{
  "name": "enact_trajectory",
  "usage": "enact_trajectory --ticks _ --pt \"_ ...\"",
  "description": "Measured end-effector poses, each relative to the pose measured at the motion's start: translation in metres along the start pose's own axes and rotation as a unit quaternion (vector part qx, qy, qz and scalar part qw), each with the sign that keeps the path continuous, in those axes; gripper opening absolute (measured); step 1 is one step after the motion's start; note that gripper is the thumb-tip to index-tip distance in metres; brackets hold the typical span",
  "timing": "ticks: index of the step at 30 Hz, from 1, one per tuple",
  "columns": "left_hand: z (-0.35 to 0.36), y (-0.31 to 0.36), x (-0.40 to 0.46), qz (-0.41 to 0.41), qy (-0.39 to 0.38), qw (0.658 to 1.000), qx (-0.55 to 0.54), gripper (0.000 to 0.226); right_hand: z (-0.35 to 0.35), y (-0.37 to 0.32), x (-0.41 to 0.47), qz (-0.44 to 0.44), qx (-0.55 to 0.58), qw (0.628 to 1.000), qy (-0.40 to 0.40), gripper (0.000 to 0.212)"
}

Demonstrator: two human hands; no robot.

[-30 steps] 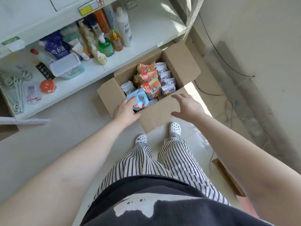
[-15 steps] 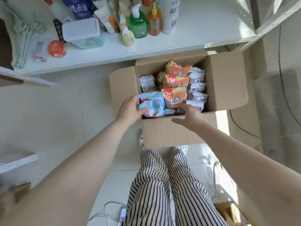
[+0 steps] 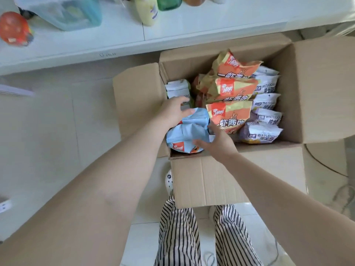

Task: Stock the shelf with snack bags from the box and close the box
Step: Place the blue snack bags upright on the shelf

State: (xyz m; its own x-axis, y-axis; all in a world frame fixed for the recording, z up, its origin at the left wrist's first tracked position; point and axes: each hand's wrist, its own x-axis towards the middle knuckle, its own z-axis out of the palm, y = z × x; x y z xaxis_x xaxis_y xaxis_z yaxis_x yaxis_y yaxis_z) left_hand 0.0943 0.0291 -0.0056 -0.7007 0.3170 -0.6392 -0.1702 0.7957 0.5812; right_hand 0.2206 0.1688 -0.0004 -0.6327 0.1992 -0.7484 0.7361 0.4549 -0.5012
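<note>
**Both hands on a light-blue snack bag inside the open box**

Head view. An open cardboard box stands on the tiled floor just in front of a white shelf, its 4 flaps folded outward. The left hand reaches into the near-left corner of the box, its fingers curled over the top edge of a light-blue snack bag. The right hand grips the same bag from its lower right side, thumb across the face of the bag and the other fingers hidden behind it. The bag lies tilted in the near-left corner, partly raised above the box rim.

In the middle of the box, 3 orange snack bags stand in a row, one behind another. To their right, a column of white snack bags runs from the near wall toward the far wall. Another white bag sits at the far left, just beyond the left hand.

On the shelf stand a translucent blue container, a red-orange round object, a pale yellow bottle and a green bottle, all cropped or blurred. Below the box appear striped trousers and a white shoe.
</note>
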Motion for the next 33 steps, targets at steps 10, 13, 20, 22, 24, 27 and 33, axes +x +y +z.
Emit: enact_trajectory --ticks 10,13,20,22,24,27,33 --pt "0.014 -0.016 0.054 0.02 -0.155 0.988 0.012 0.052 0.018 0.018 0.025 0.01 -0.002 1.0 0.024 0.071" --pt "0.017 -0.021 0.061 0.023 -0.15 0.988 -0.013 0.027 0.018 0.02 0.027 0.017 0.001 1.0 0.023 0.066" --pt "0.023 -0.024 0.065 0.016 -0.104 0.994 -0.038 0.014 0.017 0.027 0.025 0.007 -0.035 0.999 0.028 0.05" --pt "0.024 -0.025 0.064 0.014 -0.093 0.995 -0.034 0.012 0.016 0.029 0.024 0.0 -0.043 0.999 0.03 0.047" --pt "0.025 -0.024 0.063 0.016 -0.079 0.996 -0.028 0.009 0.017 0.031 0.023 -0.007 -0.057 0.998 0.024 0.041" --pt "0.022 -0.022 0.061 0.027 -0.065 0.997 -0.018 0.008 0.017 0.036 0.02 -0.018 -0.073 0.997 0.013 0.043" --pt "-0.017 -0.001 0.041 0.05 -0.054 0.997 0.004 0.004 -0.001 0.025 0.003 -0.045 -0.039 0.998 0.006 0.036"
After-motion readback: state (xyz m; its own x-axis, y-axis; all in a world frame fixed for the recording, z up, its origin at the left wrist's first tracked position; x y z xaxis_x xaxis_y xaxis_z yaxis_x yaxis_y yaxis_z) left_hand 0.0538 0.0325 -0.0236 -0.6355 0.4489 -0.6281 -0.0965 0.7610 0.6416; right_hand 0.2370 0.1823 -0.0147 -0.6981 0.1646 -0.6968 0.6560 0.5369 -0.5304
